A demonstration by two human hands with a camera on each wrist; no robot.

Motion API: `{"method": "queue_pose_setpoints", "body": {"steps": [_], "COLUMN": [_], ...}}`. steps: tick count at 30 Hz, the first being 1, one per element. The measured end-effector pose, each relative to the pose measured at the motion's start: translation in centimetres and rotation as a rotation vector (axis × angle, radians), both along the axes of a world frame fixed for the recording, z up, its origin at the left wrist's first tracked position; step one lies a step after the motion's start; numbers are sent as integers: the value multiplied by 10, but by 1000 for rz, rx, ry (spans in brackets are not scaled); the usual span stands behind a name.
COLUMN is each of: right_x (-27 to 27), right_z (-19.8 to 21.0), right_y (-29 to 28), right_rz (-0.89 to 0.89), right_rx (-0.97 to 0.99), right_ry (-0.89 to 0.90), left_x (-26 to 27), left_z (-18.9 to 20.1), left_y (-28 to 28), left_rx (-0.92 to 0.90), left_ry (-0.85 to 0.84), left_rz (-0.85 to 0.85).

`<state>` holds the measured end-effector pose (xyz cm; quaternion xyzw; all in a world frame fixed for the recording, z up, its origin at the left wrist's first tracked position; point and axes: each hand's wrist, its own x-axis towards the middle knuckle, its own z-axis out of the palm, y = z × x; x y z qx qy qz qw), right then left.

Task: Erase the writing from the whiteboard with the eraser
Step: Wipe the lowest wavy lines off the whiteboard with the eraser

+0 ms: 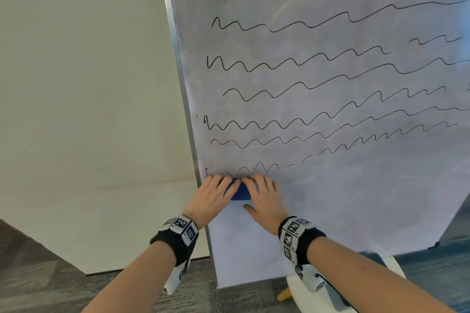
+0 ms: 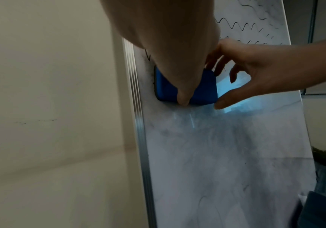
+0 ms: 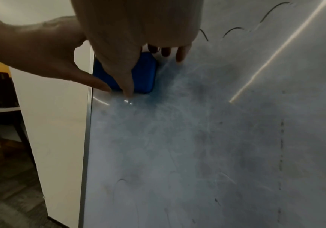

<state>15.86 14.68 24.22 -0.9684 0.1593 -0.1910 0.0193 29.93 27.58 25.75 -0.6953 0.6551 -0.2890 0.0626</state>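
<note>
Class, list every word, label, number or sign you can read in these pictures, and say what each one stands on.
None: no readable text in any view.
On the white metal-framed whiteboard: only black wavy marker lines, no letters or numbers.
On the black wrist bands: square black-and-white code markers, patterns rather than words.
On the blue rectangular eraser: no label shows.

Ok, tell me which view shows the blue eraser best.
Left wrist: the eraser shows most of its blue back and outline. Right wrist shows it more covered; head shows only a blue sliver.
</note>
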Motion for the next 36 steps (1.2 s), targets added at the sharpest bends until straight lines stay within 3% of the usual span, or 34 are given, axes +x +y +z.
{"method": "queue_pose_setpoints", "body": {"steps": [11, 16, 20, 25, 30, 36], "right_x": [17, 25, 40, 25, 39, 32], "right_z": [-6, 21, 48, 17, 46, 28], "right_y": [-8, -20, -22, -20, -22, -18], "right_rz": [92, 190, 161, 311, 227, 311], "right_rx": [-182, -373, -390, -480, -462, -493], "right_ry": [-97, -164, -203, -19, -166, -55], "left_x": [8, 27, 32, 34, 38, 34], "left_z": [3, 35, 52, 44, 44, 41], "left_y": [14, 36, 41, 50, 54, 54], "left_rx": [-161, -339, -241, -137, -115, -107], "left_ry": [144, 224, 220, 229, 194, 184], "left_rz": [-39, 103, 166, 208, 207, 222]}}
